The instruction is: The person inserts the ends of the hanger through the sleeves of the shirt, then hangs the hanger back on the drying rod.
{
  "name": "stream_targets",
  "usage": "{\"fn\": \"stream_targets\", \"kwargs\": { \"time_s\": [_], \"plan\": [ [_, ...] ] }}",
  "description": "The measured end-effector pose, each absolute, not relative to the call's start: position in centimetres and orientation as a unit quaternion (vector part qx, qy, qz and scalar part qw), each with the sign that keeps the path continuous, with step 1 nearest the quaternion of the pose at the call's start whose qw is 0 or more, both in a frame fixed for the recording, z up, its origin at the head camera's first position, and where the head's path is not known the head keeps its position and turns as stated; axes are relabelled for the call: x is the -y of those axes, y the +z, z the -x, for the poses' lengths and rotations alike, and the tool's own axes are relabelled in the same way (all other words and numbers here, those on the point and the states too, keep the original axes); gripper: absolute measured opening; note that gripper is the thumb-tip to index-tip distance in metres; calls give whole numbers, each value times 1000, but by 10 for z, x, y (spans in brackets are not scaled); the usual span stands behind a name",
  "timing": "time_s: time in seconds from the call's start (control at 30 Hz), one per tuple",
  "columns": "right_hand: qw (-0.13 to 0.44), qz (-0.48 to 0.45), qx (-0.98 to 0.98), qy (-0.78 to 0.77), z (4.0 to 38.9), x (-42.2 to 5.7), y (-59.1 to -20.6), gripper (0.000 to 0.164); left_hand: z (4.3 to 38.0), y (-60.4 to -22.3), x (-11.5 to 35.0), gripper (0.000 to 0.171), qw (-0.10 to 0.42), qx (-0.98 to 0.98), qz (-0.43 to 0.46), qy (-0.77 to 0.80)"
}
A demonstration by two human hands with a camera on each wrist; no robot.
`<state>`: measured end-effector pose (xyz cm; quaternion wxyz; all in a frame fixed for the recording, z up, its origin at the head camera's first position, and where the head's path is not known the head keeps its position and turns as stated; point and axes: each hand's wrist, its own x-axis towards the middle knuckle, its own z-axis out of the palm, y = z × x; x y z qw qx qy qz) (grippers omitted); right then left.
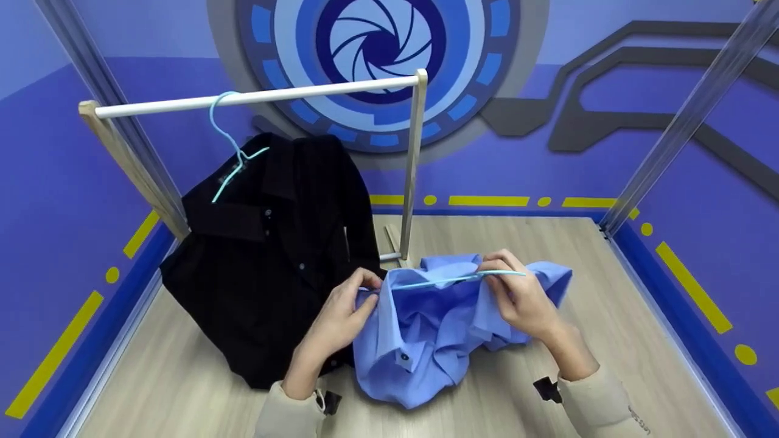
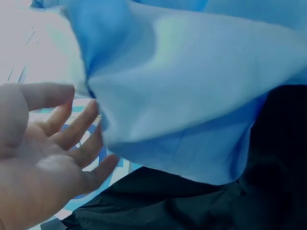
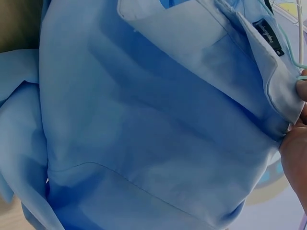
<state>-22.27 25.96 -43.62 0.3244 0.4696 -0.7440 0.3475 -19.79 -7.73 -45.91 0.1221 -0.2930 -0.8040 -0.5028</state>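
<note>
A light-blue collared shirt [image 1: 420, 359] hangs bunched between the two hands, just above the table. Inside its neck opening runs a thin pale-blue clothes hanger [image 1: 435, 283]. With thumb and fingers, the right hand [image 1: 517, 298] grips the hanger near its hook, together with the shirt's collar. At the shirt's left shoulder edge, the left hand [image 1: 341, 316] pinches the cloth between thumb and forefinger; its other fingers spread loosely in the left wrist view. A dark label [image 3: 268, 37] shows inside the collar in the right wrist view. Most of the hanger's arms are hidden by cloth.
Left of the hands, a black shirt [image 1: 243, 292] hangs on another pale-blue hanger [image 1: 234, 146] from a rack's white bar [image 1: 274, 94]. The rack has wooden posts [image 1: 414, 164]. Blue printed walls enclose the wood-grain table [image 1: 633, 365].
</note>
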Motion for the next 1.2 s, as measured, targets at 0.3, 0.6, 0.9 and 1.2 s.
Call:
{"fn": "stream_targets", "kwargs": {
  "time_s": [0.3,0.6,0.9,1.2],
  "plan": [
    [326,-476,733,359,222,-257,-433,26,199,-463,82,17,105,834,285,-460],
    [323,-474,735,361,222,-254,-434,19,200,-460,78,11,136,811,314,-474],
    [305,-455,752,368,220,-253,-432,38,200,-459,73,7,155,786,331,-498],
    [295,-418,768,387,217,-256,-426,39,201,-461,74,7,187,779,343,-490]
  ]
}}
